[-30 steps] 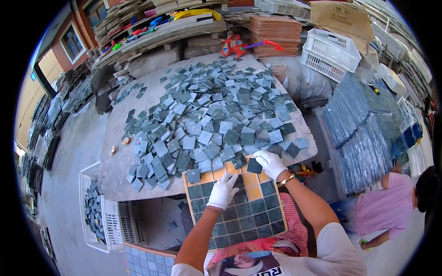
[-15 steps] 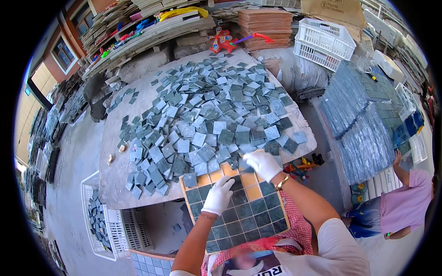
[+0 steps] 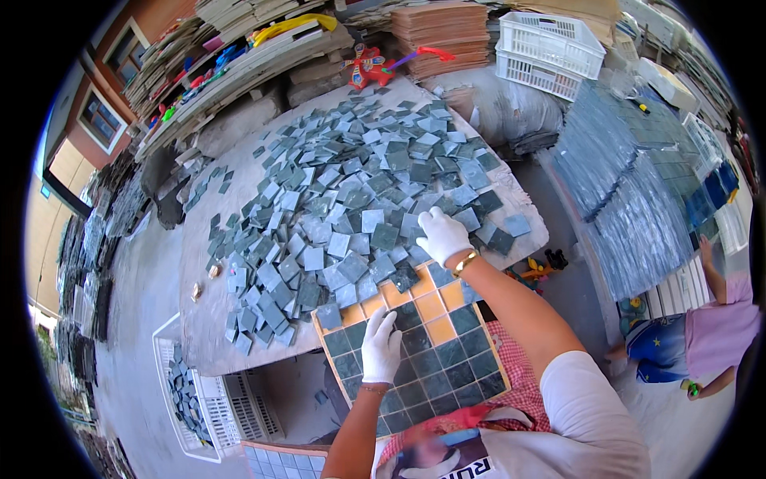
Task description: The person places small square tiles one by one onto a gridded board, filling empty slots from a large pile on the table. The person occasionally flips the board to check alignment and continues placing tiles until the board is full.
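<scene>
A shallow tile frame [image 3: 488, 342] with a yellow-orange base leans against my front, its near rows filled with square dark green stone tiles [image 3: 423, 366]. Several cells toward its far edge show bare orange base. My left hand [image 3: 381, 349], in a white glove, rests over the frame's left half with fingers stretched out and no tile visible in them. Beyond the far edge, my white-gloved right hand [image 3: 444, 237] reaches into a pile of loose grey-green stone tiles [image 3: 343, 195]. Its thumb and fingers look apart; the fingertips touch the pile and partly hide what lies beneath.
The pile covers a pale worktable [image 3: 239, 351]. White plastic crates [image 3: 191, 415] with tiles stand below left. Wrapped tile stacks [image 3: 630, 191] rise at right, where another person [image 3: 702, 335] stands. A red toy [image 3: 369, 67] and reddish sheets [image 3: 439, 36] sit at the far edge.
My right hand has moved away from the frame's far edge, out over the pile, uncovering tiles in the far right cells. The left hand stays on the frame. The whole view has shifted slightly.
</scene>
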Available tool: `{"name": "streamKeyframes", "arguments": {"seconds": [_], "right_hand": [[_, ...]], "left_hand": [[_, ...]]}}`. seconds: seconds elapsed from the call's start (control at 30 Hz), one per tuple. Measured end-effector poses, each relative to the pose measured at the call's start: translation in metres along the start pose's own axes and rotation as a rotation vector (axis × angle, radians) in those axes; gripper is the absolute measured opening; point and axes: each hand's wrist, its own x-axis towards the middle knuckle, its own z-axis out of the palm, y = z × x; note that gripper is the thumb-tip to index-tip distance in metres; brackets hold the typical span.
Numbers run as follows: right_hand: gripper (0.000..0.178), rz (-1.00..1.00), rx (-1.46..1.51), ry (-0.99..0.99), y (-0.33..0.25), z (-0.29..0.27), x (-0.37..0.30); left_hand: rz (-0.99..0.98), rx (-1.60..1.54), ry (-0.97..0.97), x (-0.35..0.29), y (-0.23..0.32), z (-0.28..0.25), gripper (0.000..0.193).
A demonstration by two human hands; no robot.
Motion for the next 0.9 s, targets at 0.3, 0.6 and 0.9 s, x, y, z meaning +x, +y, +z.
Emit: {"name": "streamKeyframes", "arguments": {"seconds": [0.3,0.6,0.9], "right_hand": [[0.019,-0.336,0.486,-0.487,0.007,-0.033,-0.086],[0.015,-0.397,0.22,-0.43,-0.004,-0.015,-0.132],[0.021,-0.271,0.232,-0.392,-0.011,-0.021,-0.037]], "left_hand": [[-0.045,-0.02,0.24,-0.012,-0.001,-0.002,0.026],[0.373,0.335,-0.089,-0.042,0.033,0.023,0.051],[0.248,0.537,-0.242,-0.024,0.024,0.057,0.073]]}}
